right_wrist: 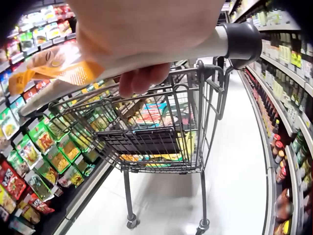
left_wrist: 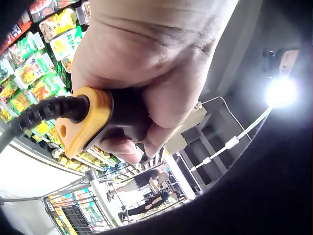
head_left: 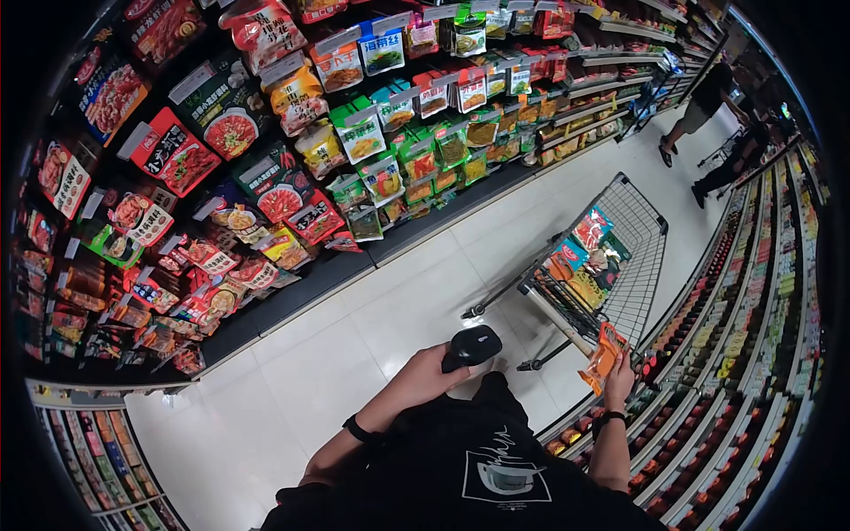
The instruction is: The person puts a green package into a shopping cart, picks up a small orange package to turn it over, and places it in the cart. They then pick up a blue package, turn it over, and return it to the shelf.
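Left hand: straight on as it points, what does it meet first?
Probably the cart handle, with the black handheld device in the left hand leading; height and depth are unclear.

Tiled floor (head_left: pixel 305 350) (pale), shelved bottles (right_wrist: pixel 284 204).

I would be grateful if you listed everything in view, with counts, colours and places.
Handheld device, probably a scanner: one, black and yellow, in the left hand
Packet: one, orange, in the right hand
Cart: one, grey, ahead
Cart's packets: several, multicoloured, inside it
Hanging packets: many, multicoloured, left racks
Bottles: many, various colours, right shelves
People: two, in dark tops, down the aisle
Floor: one, white, underfoot
Shirt: one, black, on the person
Wristbands: two, black, on both wrists
Hands: two, bare, in front
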Available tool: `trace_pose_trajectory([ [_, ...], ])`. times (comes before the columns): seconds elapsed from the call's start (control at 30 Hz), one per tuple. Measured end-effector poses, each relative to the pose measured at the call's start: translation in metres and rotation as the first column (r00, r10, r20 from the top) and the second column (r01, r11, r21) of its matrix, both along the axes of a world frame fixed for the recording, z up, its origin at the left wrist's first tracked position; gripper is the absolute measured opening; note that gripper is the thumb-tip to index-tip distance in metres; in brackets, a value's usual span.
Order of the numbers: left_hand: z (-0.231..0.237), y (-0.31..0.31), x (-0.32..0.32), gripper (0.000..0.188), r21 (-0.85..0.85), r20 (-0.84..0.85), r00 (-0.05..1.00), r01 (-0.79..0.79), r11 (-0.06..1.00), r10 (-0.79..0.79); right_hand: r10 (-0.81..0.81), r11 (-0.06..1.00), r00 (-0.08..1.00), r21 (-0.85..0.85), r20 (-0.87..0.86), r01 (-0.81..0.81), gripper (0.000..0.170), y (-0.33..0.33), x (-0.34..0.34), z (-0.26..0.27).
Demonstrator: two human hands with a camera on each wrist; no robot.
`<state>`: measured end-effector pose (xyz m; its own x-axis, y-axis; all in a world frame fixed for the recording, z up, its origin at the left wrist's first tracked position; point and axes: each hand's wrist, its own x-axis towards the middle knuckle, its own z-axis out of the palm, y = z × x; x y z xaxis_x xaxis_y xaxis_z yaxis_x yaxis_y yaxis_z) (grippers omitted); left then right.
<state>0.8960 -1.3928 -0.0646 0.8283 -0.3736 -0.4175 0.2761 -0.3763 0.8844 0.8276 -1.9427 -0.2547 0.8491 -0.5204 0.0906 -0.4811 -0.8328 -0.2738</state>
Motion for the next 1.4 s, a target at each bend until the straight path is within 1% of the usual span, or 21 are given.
trace_pose_trajectory([
  [0.07, -0.001, -0.022, 0.004, 0.046, 0.018, 0.002, 0.999, -0.042, 0.999, 0.042, 0.054, 0.998, 0.998, -0.017, 0.045, -0.053, 0.045, -0.011, 0.006, 0.004],
  [0.13, 0.007, -0.052, 0.011, 0.047, 0.014, 0.026, 0.995, -0.097, 0.995, 0.096, 0.089, 0.991, 0.994, 0.094, 0.065, -0.095, 0.044, -0.021, 0.016, 0.015],
  [0.17, 0.014, -0.068, 0.016, 0.046, 0.031, -0.030, 0.994, -0.106, 0.994, 0.106, 0.097, 0.987, 0.994, 0.125, 0.057, -0.103, 0.041, -0.029, 0.023, 0.018],
  [0.23, 0.028, -0.102, 0.028, 0.044, 0.064, -0.138, 0.983, -0.115, 0.991, 0.123, 0.139, 0.984, 0.987, 0.103, 0.081, -0.147, 0.040, -0.048, 0.034, 0.014],
  [0.33, 0.051, -0.151, 0.046, 0.044, 0.045, -0.127, 0.983, -0.124, 0.991, 0.129, 0.196, 0.975, 0.978, 0.088, 0.071, -0.202, 0.038, -0.081, 0.050, 0.010],
  [0.4, 0.057, -0.179, 0.059, 0.044, 0.105, -0.178, 0.977, -0.098, 0.990, 0.116, 0.215, 0.974, 0.975, 0.057, 0.056, -0.218, 0.039, -0.102, 0.063, 0.007],
  [0.53, 0.051, -0.227, 0.072, 0.045, 0.144, -0.212, 0.968, -0.105, 0.984, 0.134, 0.226, 0.969, 0.969, 0.081, 0.099, -0.234, 0.036, -0.139, 0.090, 0.008],
  [0.63, 0.062, -0.255, 0.078, 0.045, 0.169, -0.250, 0.949, -0.151, 0.974, 0.191, 0.232, 0.963, 0.966, 0.113, 0.114, -0.245, 0.036, -0.165, 0.112, 0.010],
  [0.67, 0.059, -0.261, 0.079, 0.045, 0.183, -0.249, 0.947, -0.162, 0.970, 0.205, 0.232, 0.963, 0.966, 0.117, 0.113, -0.245, 0.036, -0.174, 0.118, 0.011],
  [0.7, 0.056, -0.264, 0.079, 0.045, 0.195, -0.248, 0.944, -0.171, 0.966, 0.217, 0.236, 0.969, 0.967, 0.057, 0.092, -0.242, 0.037, -0.181, 0.125, 0.012],
  [0.83, 0.069, -0.282, 0.106, 0.042, 0.248, -0.288, 0.919, -0.202, 0.948, 0.271, 0.204, 0.975, 0.975, 0.073, 0.084, -0.210, 0.034, -0.210, 0.158, 0.014],
  [0.9, 0.060, -0.284, 0.116, 0.041, 0.211, -0.245, 0.933, -0.214, 0.954, 0.264, 0.186, 0.980, 0.979, 0.062, 0.086, -0.191, 0.034, -0.218, 0.176, 0.015],
  [1.0, 0.046, -0.285, 0.133, 0.038, 0.168, -0.203, 0.943, -0.233, 0.958, 0.265, 0.213, 0.974, 0.967, 0.055, 0.138, -0.222, 0.034, -0.203, 0.216, 0.031],
  [1.03, 0.040, -0.286, 0.141, 0.036, 0.155, -0.193, 0.945, -0.239, 0.959, 0.266, 0.235, 0.968, 0.965, 0.057, 0.120, -0.243, 0.034, -0.197, 0.233, 0.037],
  [1.1, 0.018, -0.289, 0.156, 0.035, 0.126, -0.142, 0.948, -0.268, 0.955, 0.285, 0.230, 0.968, 0.963, 0.073, 0.138, -0.241, 0.034, -0.188, 0.267, 0.037],
  [1.13, 0.015, -0.293, 0.169, 0.034, 0.106, -0.115, 0.949, -0.283, 0.953, 0.295, 0.228, 0.967, 0.962, 0.076, 0.149, -0.242, 0.035, -0.186, 0.286, 0.035],
  [1.23, 0.032, -0.301, 0.214, 0.034, 0.089, -0.195, 0.936, -0.281, 0.956, 0.293, 0.205, 0.971, 0.972, 0.105, 0.114, -0.217, 0.036, -0.178, 0.342, 0.029],
  [1.27, 0.028, -0.303, 0.228, 0.034, 0.052, -0.158, 0.946, -0.278, 0.959, 0.282, 0.202, 0.972, 0.973, 0.102, 0.107, -0.213, 0.036, -0.175, 0.360, 0.031],
  [1.3, 0.020, -0.306, 0.242, 0.034, 0.016, -0.118, 0.954, -0.276, 0.961, 0.276, 0.205, 0.961, 0.966, 0.153, 0.156, -0.228, 0.038, -0.173, 0.375, 0.035],
  [1.33, 0.019, -0.307, 0.257, 0.034, -0.022, -0.078, 0.959, -0.276, 0.961, 0.273, 0.182, 0.963, 0.972, 0.171, 0.147, -0.206, 0.040, -0.175, 0.389, 0.027],
  [1.4, 0.031, -0.307, 0.290, 0.037, 0.046, -0.115, 0.969, -0.215, 0.976, 0.219, 0.135, 0.982, 0.988, 0.122, 0.069, -0.142, 0.042, -0.182, 0.410, 0.019],
])
